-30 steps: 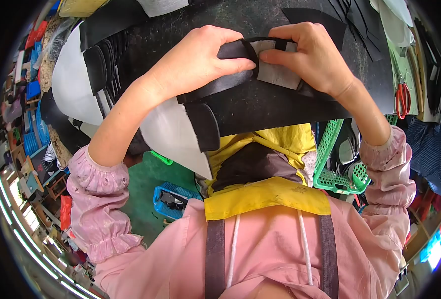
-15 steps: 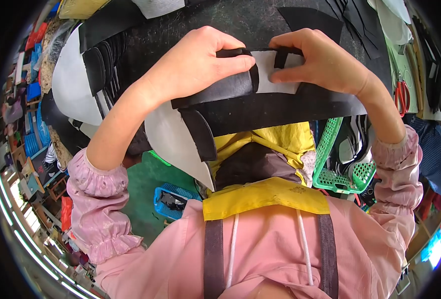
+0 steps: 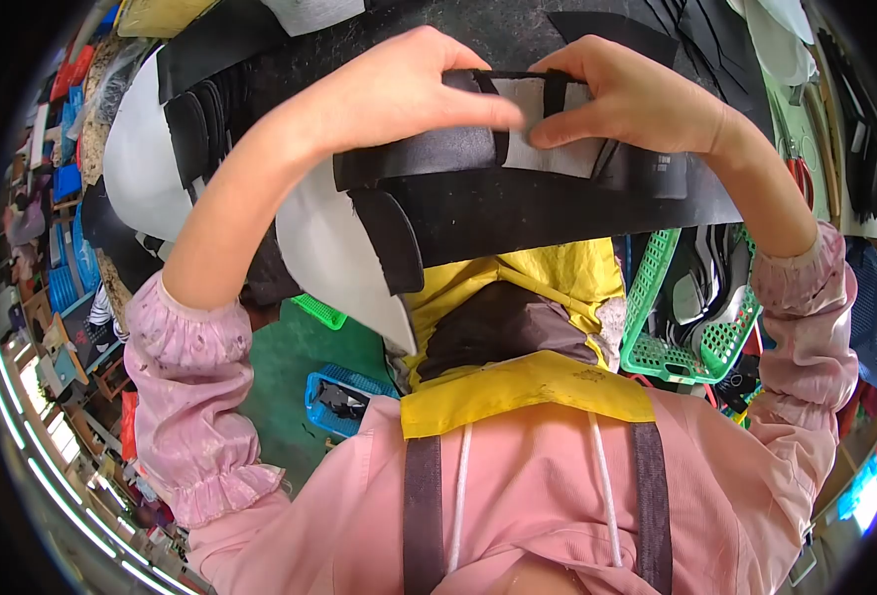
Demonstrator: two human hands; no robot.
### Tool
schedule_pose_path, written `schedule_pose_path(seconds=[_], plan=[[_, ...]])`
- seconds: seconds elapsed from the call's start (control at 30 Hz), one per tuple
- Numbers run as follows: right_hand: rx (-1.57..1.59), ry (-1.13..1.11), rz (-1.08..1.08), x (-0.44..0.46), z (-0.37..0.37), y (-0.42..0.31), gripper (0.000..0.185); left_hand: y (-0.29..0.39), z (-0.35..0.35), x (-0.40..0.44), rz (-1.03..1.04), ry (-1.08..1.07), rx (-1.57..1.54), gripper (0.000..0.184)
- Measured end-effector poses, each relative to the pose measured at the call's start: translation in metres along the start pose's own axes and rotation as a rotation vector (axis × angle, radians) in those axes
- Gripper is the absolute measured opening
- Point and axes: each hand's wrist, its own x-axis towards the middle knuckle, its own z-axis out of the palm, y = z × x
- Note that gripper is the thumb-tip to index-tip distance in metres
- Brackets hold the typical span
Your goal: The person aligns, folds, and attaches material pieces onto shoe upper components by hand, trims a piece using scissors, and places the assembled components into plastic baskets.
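Note:
A black leather piece with a whitish lining panel (image 3: pixel 548 154) is held across the near side of the dark worktable (image 3: pixel 458 220). My left hand (image 3: pixel 399 89) grips its upper edge, fingers behind and thumb stretched over the front; the thumb is slightly blurred. At the lining panel's right part, my right hand (image 3: pixel 647 99) pinches the piece between thumb and fingers, beside a narrow black strip (image 3: pixel 554 96). Most fingertips of both hands are hidden behind the piece. Below my left forearm, a whitish cut piece with a black flap (image 3: pixel 391 238) hangs over the table edge.
Stacked black and white cut pieces (image 3: pixel 146 154) lie at the left. Red-handled scissors (image 3: pixel 802 183) are at the right. A green basket (image 3: pixel 647 307) with black and white pieces stands right of my lap, and a blue basket (image 3: pixel 334 397) sits low at the left.
Both hands and the held piece have moved slightly up, away from my body. My left thumb has shifted right over the lining. The hanging whitish piece has shifted a little left and up.

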Motion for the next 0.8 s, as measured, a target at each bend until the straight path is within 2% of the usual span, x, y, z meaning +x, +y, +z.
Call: schedule_pose_path(seconds=[0.1, 0.13, 0.23, 0.27, 0.37, 0.43, 0.5, 0.53, 0.57, 0.63, 0.7, 0.77, 0.8], plan=[[0.173, 0.031, 0.039, 0.001, 0.001, 0.003, 0.044, 0.005, -0.002, 0.002, -0.132, -0.153, -0.078, 0.034], [0.139, 0.051, 0.070, 0.000, 0.001, 0.004, 0.048, 0.002, -0.001, 0.003, -0.145, -0.170, -0.198, 0.037], [-0.065, 0.165, -0.204, -0.002, -0.005, 0.009, 0.054, 0.014, -0.006, -0.005, -0.214, -0.101, -0.221, 0.040], [-0.005, 0.053, -0.039, -0.007, -0.017, 0.003, 0.054, 0.010, -0.008, -0.005, -0.249, -0.121, -0.348, 0.040], [-0.384, 0.451, -0.613, -0.020, -0.012, 0.007, 0.057, -0.002, -0.010, -0.007, -0.358, -0.154, -0.701, 0.037], [-0.492, 0.576, -0.632, -0.028, 0.001, -0.001, 0.043, -0.003, -0.013, -0.009, -0.448, -0.141, -0.901, 0.033], [-0.572, 0.673, -0.652, -0.033, 0.011, -0.001, 0.029, -0.009, -0.012, -0.006, -0.430, -0.316, -1.021, 0.033], [-0.545, 0.727, -0.663, -0.032, 0.014, -0.001, 0.018, -0.005, -0.010, -0.007, -0.436, -0.328, -0.994, 0.036], [-0.511, 0.715, -0.603, -0.034, 0.013, -0.002, 0.019, -0.001, -0.010, -0.007, -0.442, -0.339, -0.968, 0.040], [-0.438, 0.689, -0.484, -0.040, 0.013, -0.006, 0.022, -0.003, -0.019, -0.007, -0.326, -0.311, -0.737, 0.046], [-0.308, 0.658, -0.390, -0.044, 0.010, -0.013, 0.017, 0.008, -0.009, -0.016, -0.199, 0.047, -0.603, 0.040], [-0.119, 0.584, -0.244, -0.048, 0.006, -0.022, 0.015, 0.012, -0.010, -0.017, 0.092, 0.053, -0.400, 0.033], [-0.073, 0.568, -0.248, -0.047, 0.006, -0.022, 0.016, 0.026, -0.011, -0.022, 0.190, 0.111, -0.204, 0.028]])
